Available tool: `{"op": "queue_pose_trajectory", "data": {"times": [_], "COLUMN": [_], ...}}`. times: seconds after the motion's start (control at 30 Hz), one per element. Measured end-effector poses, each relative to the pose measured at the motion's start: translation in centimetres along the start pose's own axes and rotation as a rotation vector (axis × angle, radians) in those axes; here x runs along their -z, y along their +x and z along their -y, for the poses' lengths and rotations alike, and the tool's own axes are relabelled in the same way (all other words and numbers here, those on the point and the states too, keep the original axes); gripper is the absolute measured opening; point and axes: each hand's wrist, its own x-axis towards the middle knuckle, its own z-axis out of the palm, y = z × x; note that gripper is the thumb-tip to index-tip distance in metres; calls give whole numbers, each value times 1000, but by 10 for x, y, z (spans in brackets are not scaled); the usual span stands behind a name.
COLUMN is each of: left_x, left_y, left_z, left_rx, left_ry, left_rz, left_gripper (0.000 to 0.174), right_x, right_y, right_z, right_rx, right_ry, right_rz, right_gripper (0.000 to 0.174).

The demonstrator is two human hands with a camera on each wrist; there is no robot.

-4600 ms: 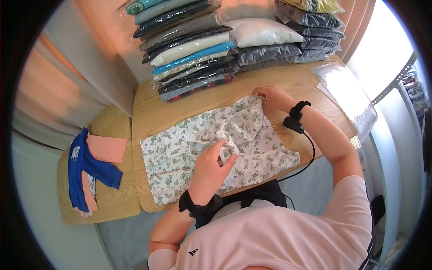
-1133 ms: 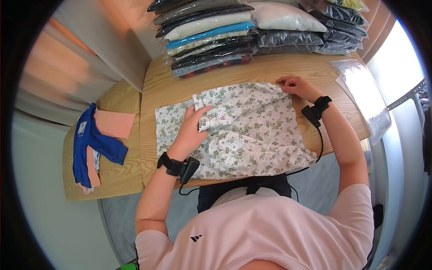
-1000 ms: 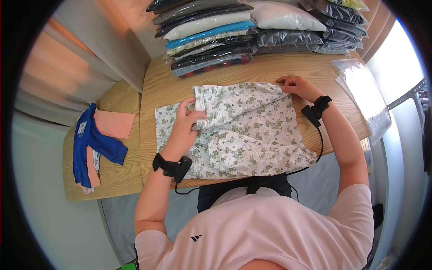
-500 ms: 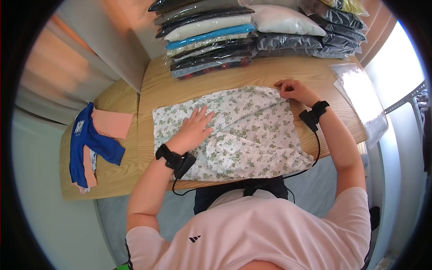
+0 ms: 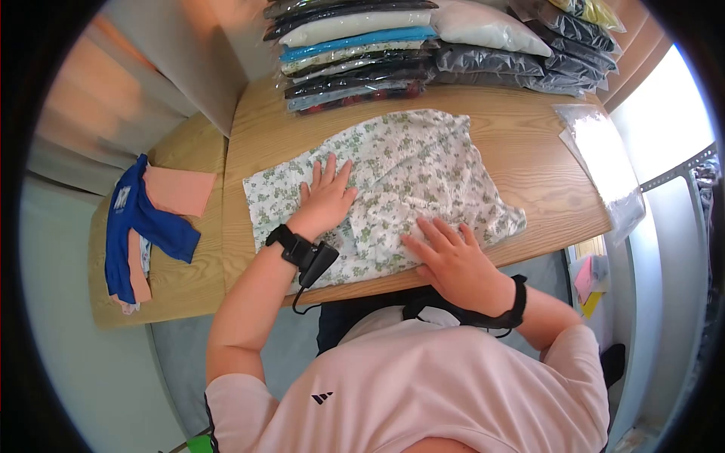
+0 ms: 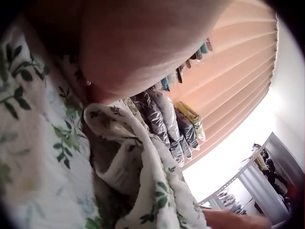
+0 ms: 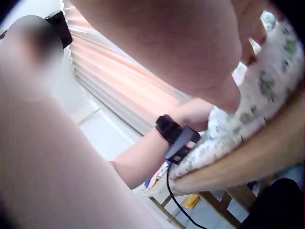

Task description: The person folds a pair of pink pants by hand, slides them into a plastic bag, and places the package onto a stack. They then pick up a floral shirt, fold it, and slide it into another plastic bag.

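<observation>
A white garment with a green floral print (image 5: pixel 411 155) lies folded on the wooden table, its right end angled and slightly rumpled. My left hand (image 5: pixel 326 202) rests on its left part, fingers straight and spread. Near the table's front edge my right hand (image 5: pixel 461 264) lies on the lower right part with extended fingers. In the left wrist view a loose, looped fold of the cloth (image 6: pixel 128 152) stands up beside the hand. The right wrist view shows the garment (image 7: pixel 267 86) under the right hand, close to the table edge.
Bagged folded clothes (image 5: pixel 355 60) are stacked along the back, with a white bagged bundle (image 5: pixel 491 29) beside them. Clear plastic bags (image 5: pixel 604 162) lie on the right. Blue and peach clothing (image 5: pixel 151 215) rests on the left side table (image 5: pixel 204 158). A cable runs from the left wrist camera.
My right hand has let go of the garment's far right corner and come down to its near side, fingers extended. The left hand, earlier holding a folded-over edge, now lies flat on the cloth.
</observation>
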Motion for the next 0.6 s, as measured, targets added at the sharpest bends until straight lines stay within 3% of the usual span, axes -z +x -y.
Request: {"op": "queue_pose_trajectory", "data": {"times": [0.1, 0.2, 0.27, 0.3, 0.37, 0.4, 0.47, 0.5, 0.57, 0.6], "left_x": [1, 4, 0, 14, 46, 43, 28, 20, 11, 12], "left_y": [-5, -4, 0, -14, -62, -75, -100, -111, -130, -139], "left_z": [-9, -5, 25, 27, 27, 43, 77, 86, 100, 100], "left_rx": [47, 68, -166, -161, -57, -45, 74, 90, 457, 434], "left_ry": [-33, -72, -608, -615, -1015, -1014, -1051, -1047, -1166, -1305], "left_rz": [-24, 13, -114, -125, -265, -277, -550, -562, -482, -486], "left_gripper": [59, 59, 55, 55, 50, 50, 45, 45, 41, 36], "right_x": [-27, -24, -18, -15, -8, -4, 4, 4, -1, -4], "right_y": [-1, 1, -1, 0, 0, 3, 15, 22, 43, 54], "right_z": [-10, -40, -41, -41, -32, -27, -15, -9, 2, 7], "right_rx": [-126, -188, -180, -171, -185, -213, -163, -128, -114, -122], "right_ry": [-48, 221, 237, 257, 266, 283, 295, 302, 275, 242], "right_rz": [-103, -44, -19, 5, -9, -23, -64, -111, -110, -110], "right_gripper": [41, 32, 32, 31, 33, 35, 39, 43, 46, 50]}}
